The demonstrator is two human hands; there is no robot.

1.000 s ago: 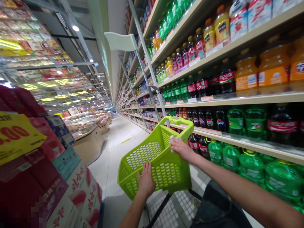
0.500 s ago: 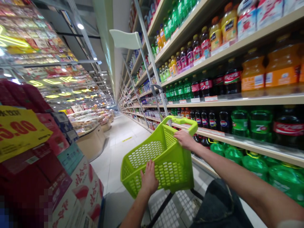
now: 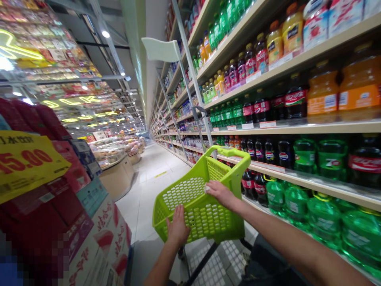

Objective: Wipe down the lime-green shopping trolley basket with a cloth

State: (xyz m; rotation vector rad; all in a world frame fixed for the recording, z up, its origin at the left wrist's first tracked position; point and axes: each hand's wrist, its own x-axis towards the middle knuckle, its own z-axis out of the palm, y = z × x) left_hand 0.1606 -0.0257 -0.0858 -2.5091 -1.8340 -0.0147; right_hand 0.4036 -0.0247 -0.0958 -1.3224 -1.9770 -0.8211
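A lime-green shopping cart (image 3: 205, 206) with a perforated plastic basket stands in front of me in the aisle. My left hand (image 3: 178, 228) lies against the basket's near side, fingers stretched up to the rim with nothing in them. Farther right, my right hand (image 3: 222, 194) is at the near rim, its fingers closed over a small crumpled white wipe (image 3: 207, 188) that shows at the fingertips. The cart's handle (image 3: 229, 152) is behind that hand, untouched. Inside the basket, the visible part holds nothing.
Shelves of drink bottles (image 3: 303, 153) line the right side, with large green bottles (image 3: 323, 214) low down. A white ladder-like frame (image 3: 186, 85) leans at the shelves. Stacked boxes (image 3: 104, 238) with a yellow price sign (image 3: 29, 163) stand close on the left.
My right hand has moved left along the cart's rim, away from the handle end, and the white wipe now shows. My left hand has shifted slightly left along the basket side.
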